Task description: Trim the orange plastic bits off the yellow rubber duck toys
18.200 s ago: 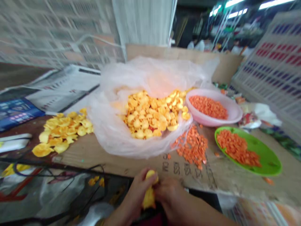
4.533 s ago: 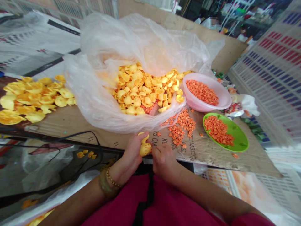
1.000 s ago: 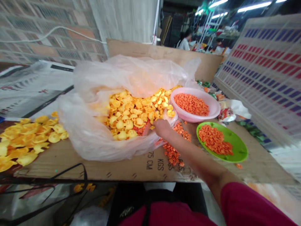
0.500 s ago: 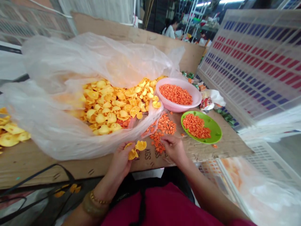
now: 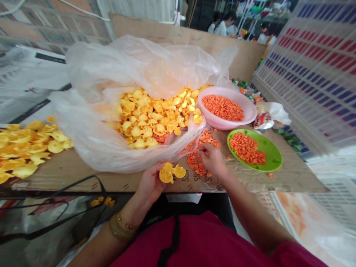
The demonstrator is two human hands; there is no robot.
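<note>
My left hand is closed on a yellow plastic shell piece, its rounded, hollow parts joined together, in front of the big plastic bag. Over a loose heap of small orange plastic pieces, my right hand has its thumb and fingers pinched together. What lies between those fingertips is too small to make out. Many more yellow shell pieces fill the open clear plastic bag. Right of my right hand is a green plate with orange pieces on it. Behind that stands a pink bowl of the same pieces.
Cardboard covers the tabletop. Another pile of yellow shells lies at the left. A crumpled white wrapper sits beyond the plate. Stacked white crates rise at the right. Black straps hang over the front edge.
The view has swung left, bringing more of the left pile into sight. The shell piece in my left hand has turned. My right hand stays pinched at the orange heap.
</note>
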